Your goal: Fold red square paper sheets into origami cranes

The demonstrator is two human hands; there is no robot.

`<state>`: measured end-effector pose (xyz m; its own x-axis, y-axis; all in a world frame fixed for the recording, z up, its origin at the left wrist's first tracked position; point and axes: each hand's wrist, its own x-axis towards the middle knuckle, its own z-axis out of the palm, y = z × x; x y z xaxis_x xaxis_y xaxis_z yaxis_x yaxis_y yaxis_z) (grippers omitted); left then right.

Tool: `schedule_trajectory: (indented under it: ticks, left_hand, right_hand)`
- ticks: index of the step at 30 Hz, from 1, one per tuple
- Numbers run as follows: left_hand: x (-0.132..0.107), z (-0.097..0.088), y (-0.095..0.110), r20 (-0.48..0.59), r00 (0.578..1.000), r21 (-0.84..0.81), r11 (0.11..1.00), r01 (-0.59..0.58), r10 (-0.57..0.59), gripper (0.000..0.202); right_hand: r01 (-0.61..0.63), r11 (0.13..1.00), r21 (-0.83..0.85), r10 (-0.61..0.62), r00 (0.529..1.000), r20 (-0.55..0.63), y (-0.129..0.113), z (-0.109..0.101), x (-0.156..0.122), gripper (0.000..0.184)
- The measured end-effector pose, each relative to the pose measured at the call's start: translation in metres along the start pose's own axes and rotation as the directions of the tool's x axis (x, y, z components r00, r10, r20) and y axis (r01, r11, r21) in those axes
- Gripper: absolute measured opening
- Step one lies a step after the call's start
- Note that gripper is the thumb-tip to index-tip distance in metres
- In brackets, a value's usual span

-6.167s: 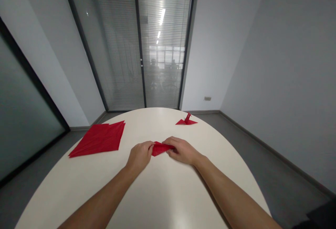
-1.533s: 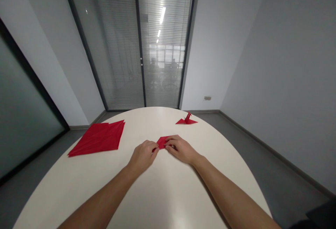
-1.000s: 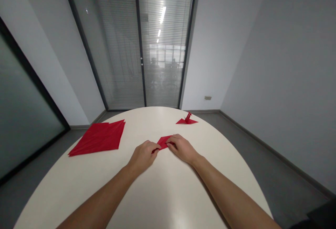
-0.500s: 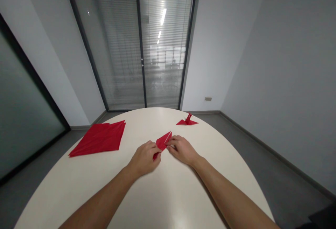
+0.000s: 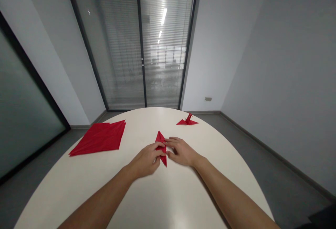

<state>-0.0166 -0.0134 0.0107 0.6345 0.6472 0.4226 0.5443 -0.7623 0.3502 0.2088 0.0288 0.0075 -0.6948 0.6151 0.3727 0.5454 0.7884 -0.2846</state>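
Note:
A narrow, diamond-shaped piece of folded red paper (image 5: 160, 137) lies in the middle of the round table, its long points facing away from me and toward me. My left hand (image 5: 147, 159) grips it from the left, fingers curled over its middle and thumb lower down. At the right edge of the paper, the bent fingertips and thumb of my right hand (image 5: 181, 151) pinch along the fold. The fingers cover the paper's middle part.
On the left of the white table (image 5: 147, 201) lies a stack of red paper sheets (image 5: 101, 138). A finished red paper crane (image 5: 188, 120) stands near the far right edge. Beyond the table are glass panels with blinds (image 5: 165, 75) and plain walls.
The folded paper has turned from a slanted position to nearly pointing straight away from me, and the open slit no longer shows. My left fingers have shifted over its middle.

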Motion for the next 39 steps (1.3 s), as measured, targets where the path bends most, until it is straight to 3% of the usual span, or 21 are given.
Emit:
schedule_trajectory:
  ticks: [8, 23, 25, 30, 34, 39]
  left_hand:
    - [-0.001, 0.004, -0.004, -0.017, 0.998, 0.045, 0.998, 0.054, -0.053, 0.035]
    - [-0.002, 0.006, -0.005, -0.058, 0.994, 0.127, 0.987, 0.103, -0.096, 0.03]
    - [-0.001, 0.006, -0.004, -0.084, 0.989, 0.156, 0.979, 0.135, -0.123, 0.026]
    - [0.0, 0.004, -0.002, -0.132, 0.966, 0.244, 0.937, 0.249, -0.222, 0.019]
    - [-0.001, 0.005, -0.005, -0.164, 0.954, 0.274, 0.917, 0.289, -0.252, 0.018]
    - [-0.003, 0.009, -0.01, -0.165, 0.961, 0.255, 0.931, 0.26, -0.223, 0.019]
  right_hand:
    - [-0.071, 0.997, -0.009, 0.071, 0.996, 0.058, -0.002, 0.001, -0.002, 0.046]
    - [-0.082, 0.996, 0.041, 0.073, 0.98, 0.186, 0.001, -0.001, -0.004, 0.082]
    - [-0.024, 0.998, 0.05, 0.016, 0.988, 0.152, -0.001, -0.003, -0.002, 0.076]
    - [0.148, 0.983, 0.105, -0.153, 0.987, 0.04, -0.01, -0.008, 0.002, 0.038]
    - [0.162, 0.984, 0.072, -0.164, 0.986, 0.027, -0.014, -0.012, 0.002, 0.025]
    - [0.123, 0.99, -0.062, -0.121, 0.992, 0.038, -0.011, -0.015, 0.002, 0.022]
